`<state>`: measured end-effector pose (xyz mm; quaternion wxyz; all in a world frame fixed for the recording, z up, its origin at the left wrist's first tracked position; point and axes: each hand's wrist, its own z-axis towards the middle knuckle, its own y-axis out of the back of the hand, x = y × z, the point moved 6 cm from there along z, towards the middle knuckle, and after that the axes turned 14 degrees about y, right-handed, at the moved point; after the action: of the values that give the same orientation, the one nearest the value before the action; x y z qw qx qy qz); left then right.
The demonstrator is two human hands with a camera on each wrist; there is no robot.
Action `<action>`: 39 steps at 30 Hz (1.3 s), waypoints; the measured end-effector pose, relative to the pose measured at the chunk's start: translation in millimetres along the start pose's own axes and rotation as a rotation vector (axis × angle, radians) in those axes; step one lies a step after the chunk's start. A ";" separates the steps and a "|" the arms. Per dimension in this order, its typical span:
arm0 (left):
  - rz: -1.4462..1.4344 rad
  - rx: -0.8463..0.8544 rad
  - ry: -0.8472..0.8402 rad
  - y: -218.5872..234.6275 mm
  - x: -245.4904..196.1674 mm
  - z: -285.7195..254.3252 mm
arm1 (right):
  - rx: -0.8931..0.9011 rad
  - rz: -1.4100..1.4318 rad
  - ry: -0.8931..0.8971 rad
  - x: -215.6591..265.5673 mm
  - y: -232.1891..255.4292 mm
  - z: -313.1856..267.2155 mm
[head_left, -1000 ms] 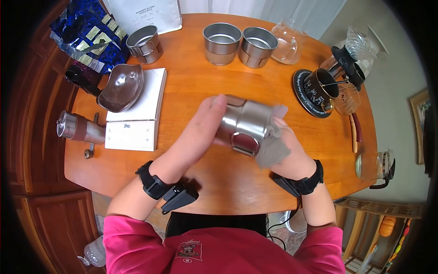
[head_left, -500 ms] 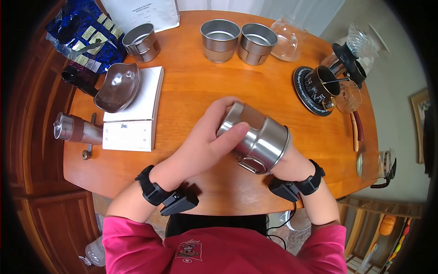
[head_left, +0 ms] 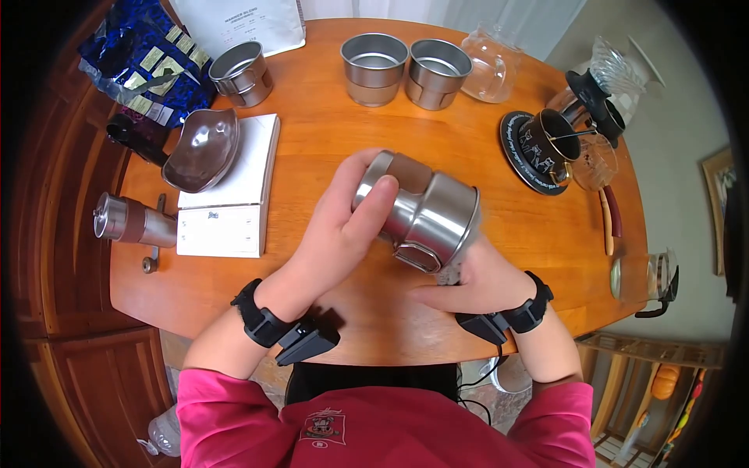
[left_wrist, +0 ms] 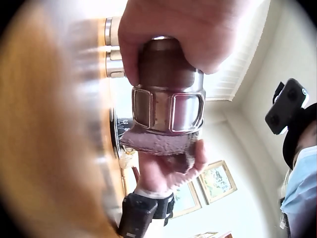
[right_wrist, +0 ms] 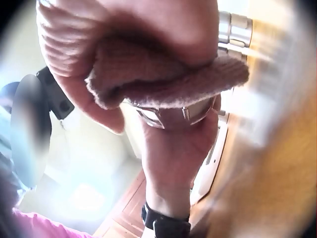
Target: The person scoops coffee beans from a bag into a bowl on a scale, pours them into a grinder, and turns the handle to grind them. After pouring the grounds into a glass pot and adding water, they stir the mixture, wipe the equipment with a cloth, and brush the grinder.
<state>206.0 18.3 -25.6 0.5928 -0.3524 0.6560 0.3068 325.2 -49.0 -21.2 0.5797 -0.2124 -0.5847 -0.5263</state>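
In the head view my left hand (head_left: pixel 337 218) grips a steel cup (head_left: pixel 443 220) with a brown band, fingers and thumb round its narrower part. The cup is tilted over the table, wide end toward my right hand (head_left: pixel 499 274). A grey-brown cloth (head_left: pixel 450 273) shows below that end, largely hidden by the cup. The left wrist view shows the cloth (left_wrist: pixel 158 143) against the cup's wide end, with my right hand (left_wrist: pixel 159 171) holding it from the other side. My right fingers curl over the folded cloth (right_wrist: pixel 168 79) in the right wrist view.
Behind stand steel cups (head_left: pixel 374 69) and a glass server (head_left: pixel 491 66). On the left are a white scale (head_left: pixel 218 232), a brown dish (head_left: pixel 204 148) and a grinder (head_left: pixel 134 221). A black cup (head_left: pixel 546 142) on a saucer and a glass press (head_left: pixel 647 277) lie right.
The cup first turned its wide end down and right, with the left thumb coming over its side, then shifted slightly up and left. The right thumb now shows below the cup.
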 end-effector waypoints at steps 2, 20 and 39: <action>-0.017 -0.003 0.015 -1.5 3.3 0.2 | -0.027 0.027 0.072 -2.0 -4.5 1.7; 0.102 0.206 0.094 -1.5 1.4 0.4 | -0.163 -0.120 0.109 12.2 15.0 -0.2; -0.128 0.311 -0.153 -7.8 -18.4 -1.9 | -0.551 0.798 -0.039 -4.0 22.3 -6.7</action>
<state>212.2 14.2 -7.0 0.7065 -0.2731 0.6249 0.1892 348.4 -45.4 -18.1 0.6474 -0.5756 -0.3072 -0.3939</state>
